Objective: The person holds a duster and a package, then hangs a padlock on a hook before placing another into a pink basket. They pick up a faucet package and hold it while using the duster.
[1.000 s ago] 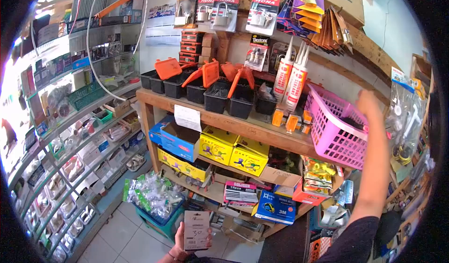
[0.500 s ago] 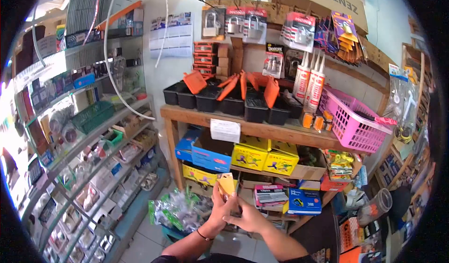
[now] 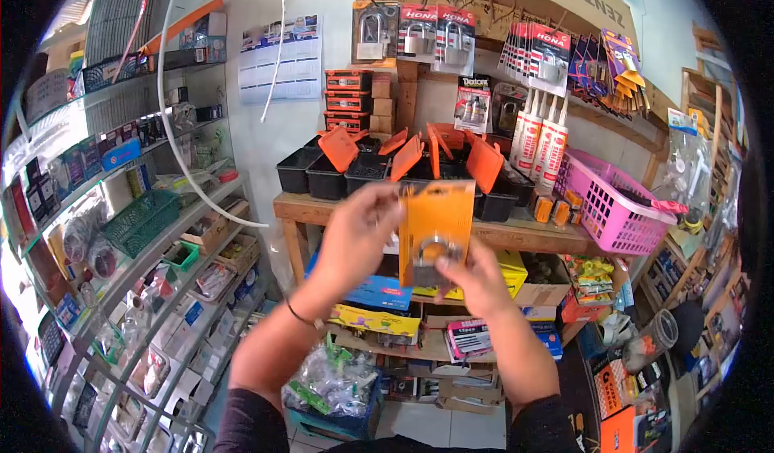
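Note:
An orange card package (image 3: 439,215) with a padlock on its lower front is held upright in front of the wooden shelf. My right hand (image 3: 480,280) grips its lower right part, thumb across the front. My left hand (image 3: 363,231) is at the upper left edge, its fingers bent and slightly blurred against the card. Above hang packaged padlocks (image 3: 419,38) on hooks, with an orange-backed padlock pack (image 3: 375,34) at their left. Black bins (image 3: 329,176) with orange lids (image 3: 409,157) stand behind the package.
White sealant tubes (image 3: 551,151) and a pink basket (image 3: 617,203) stand on the wooden shelf (image 3: 310,209) at right. Glass shelving (image 3: 193,203) with goods lines the left side. Below are a blue box (image 3: 379,292) and a crate of plastic bags (image 3: 334,384). A white cable hangs at left.
Both hands have risen with the package from low in front of the shelf to the height of the bins. The package now faces the camera, and the view has shifted.

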